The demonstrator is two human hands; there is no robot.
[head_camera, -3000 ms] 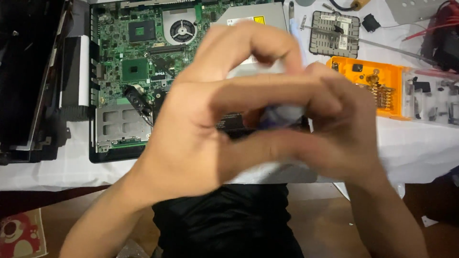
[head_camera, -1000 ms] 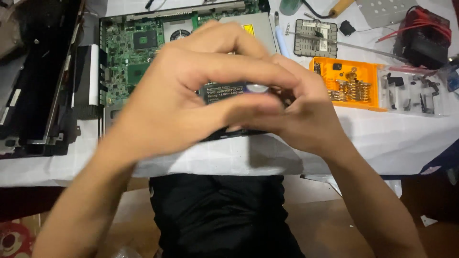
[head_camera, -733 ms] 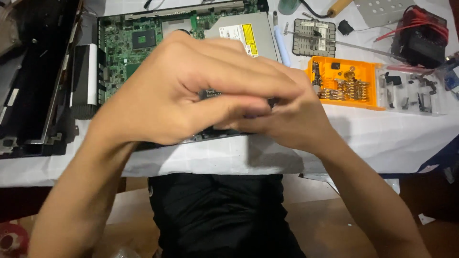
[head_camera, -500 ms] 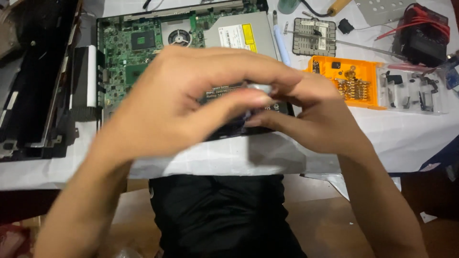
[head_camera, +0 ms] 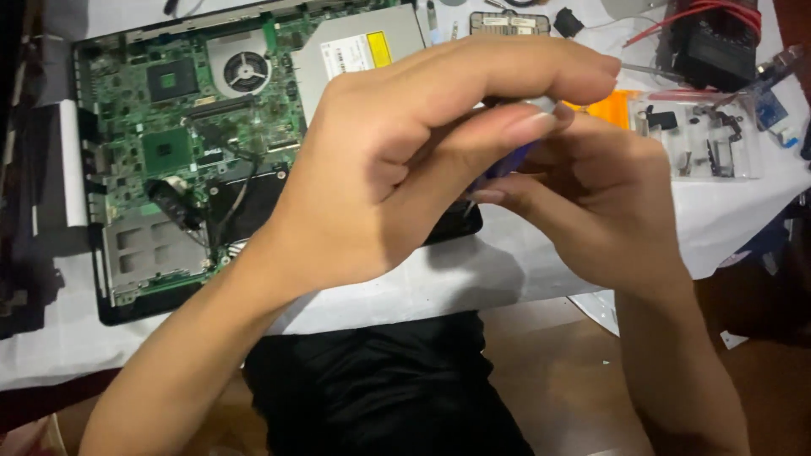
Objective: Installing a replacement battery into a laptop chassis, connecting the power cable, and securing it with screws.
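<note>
Centrally, yellow label [head_camera: 379, 48] on silver drive [head_camera: 355, 46], hands clasped

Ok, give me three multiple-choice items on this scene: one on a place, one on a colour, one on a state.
1. Where does the cooling fan sit on the opened laptop?
A. upper part
B. lower left corner
C. off the board

2. What colour is the circuit board?
A. blue
B. green
C. white

3. How do the left hand and right hand stand?
A. flat on the cloth
B. far apart
C. close together, raised above the table

Answers: 1 A, the fan lies near the top edge. 2 B, the board shows green. 3 C, fingers meet over a small, mostly hidden object.
</note>
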